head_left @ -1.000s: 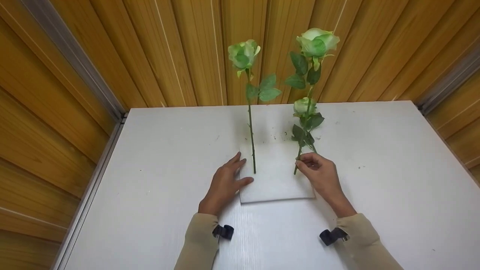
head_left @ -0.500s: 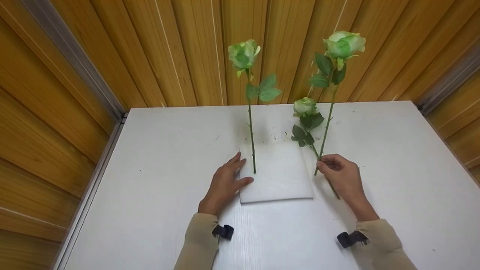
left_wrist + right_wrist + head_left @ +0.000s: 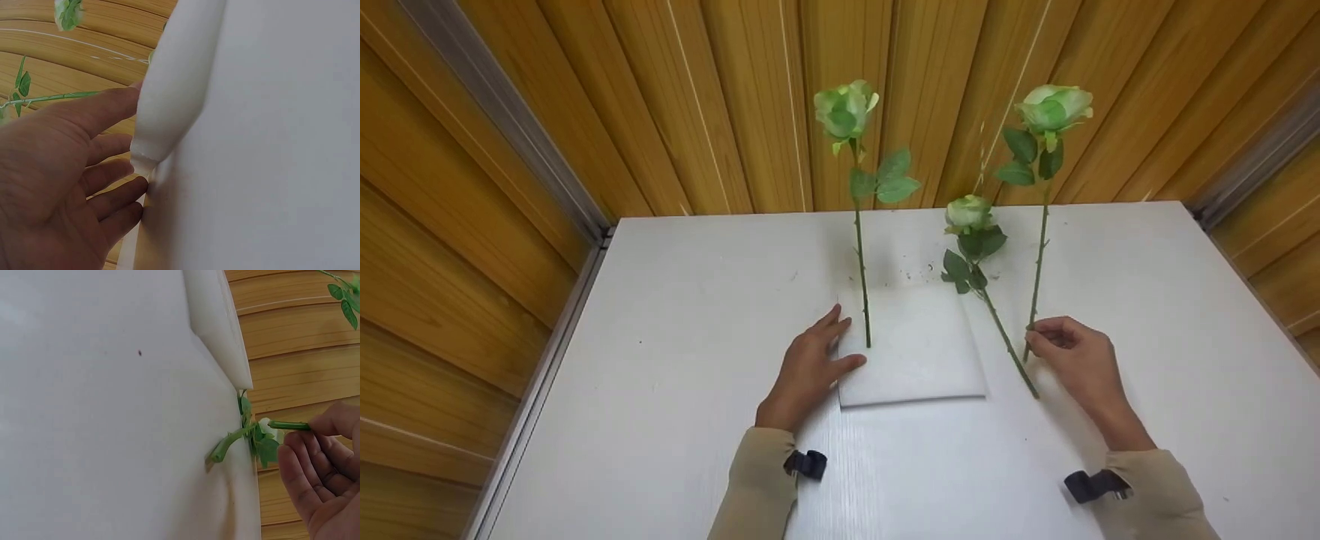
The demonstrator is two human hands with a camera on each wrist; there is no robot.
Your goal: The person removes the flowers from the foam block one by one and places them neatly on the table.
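My left hand point(image 3: 810, 367) rests at the left edge of a white foam block point(image 3: 915, 367), fingers along its side and thumb over the top. In the left wrist view its fingers point(image 3: 115, 197) look fairly straight against the block. An artificial green rose point(image 3: 846, 111) stands upright, its stem ending on the block's left part. My right hand point(image 3: 1076, 360) pinches a second rose point(image 3: 1054, 111) low on its stem, upright, to the right of the block. The cut stem end point(image 3: 289, 426) pokes out from between thumb and fingers in the right wrist view.
A third rose point(image 3: 969, 215) lies on the white table point(image 3: 697, 322) between the block and my right hand, stem point(image 3: 1009, 341) slanting toward me. Small dark specks point(image 3: 930, 267) dot the table behind the block. Wood-patterned panels point(image 3: 735, 105) stand around the table.
My right hand has carried the pinched rose rightward, from over the block's right side to past the lying rose, and its bloom now hangs slightly lower. The left hand stays put.
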